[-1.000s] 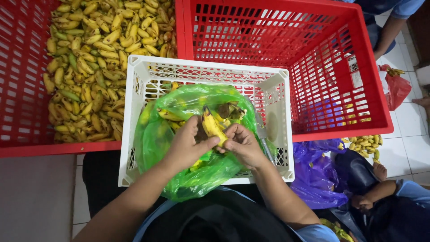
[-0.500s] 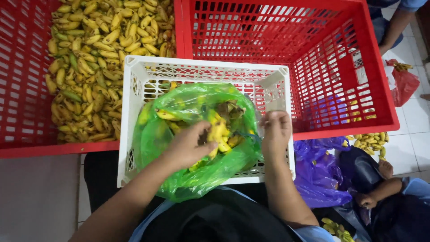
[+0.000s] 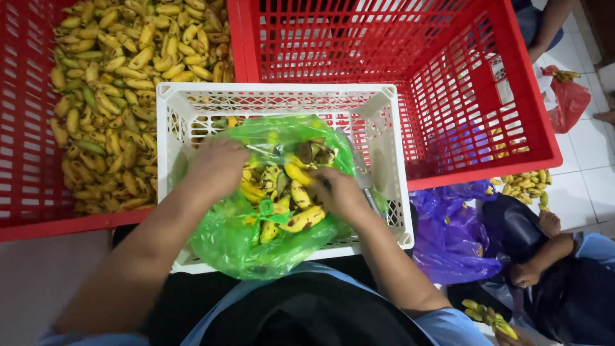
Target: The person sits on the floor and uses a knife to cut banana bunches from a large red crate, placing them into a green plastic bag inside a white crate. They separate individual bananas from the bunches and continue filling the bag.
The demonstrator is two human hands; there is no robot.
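At the far left, a big red slatted plastic crate (image 3: 25, 211) is heaped with small loose yellow-green bananas (image 3: 122, 96), unchanged over the last second. In front of the person sits a white perforated plastic basket (image 3: 282, 97), lined with a translucent green plastic bag (image 3: 224, 247) that spills over its near rim.

The left hand (image 3: 218, 168) has changed place: a second ago it was cupped round a banana at the middle of the bag, and now it lies palm down on the bag's left side, fingers spread and flattened over the plastic and the fruit beneath. It grips nothing that can be seen.

The ripe, brown-flecked yellow bananas (image 3: 282, 195) lie in a loose cluster in the middle of the bag, between the two hands. The single banana held up a second ago is no longer raised; it appears to lie among the others.

The right hand (image 3: 343, 192), which half a second ago rested out on the basket's right rim, is back inside the bag. Its fingers curl against the right edge of the cluster, touching fruit; whether they close on one banana I cannot tell.

Behind stands an empty red crate (image 3: 500, 96). At the far right are a crumpled purple plastic bag (image 3: 448, 237), more small bananas on the tiled floor (image 3: 528, 182), and another seated person's hand (image 3: 526, 274).
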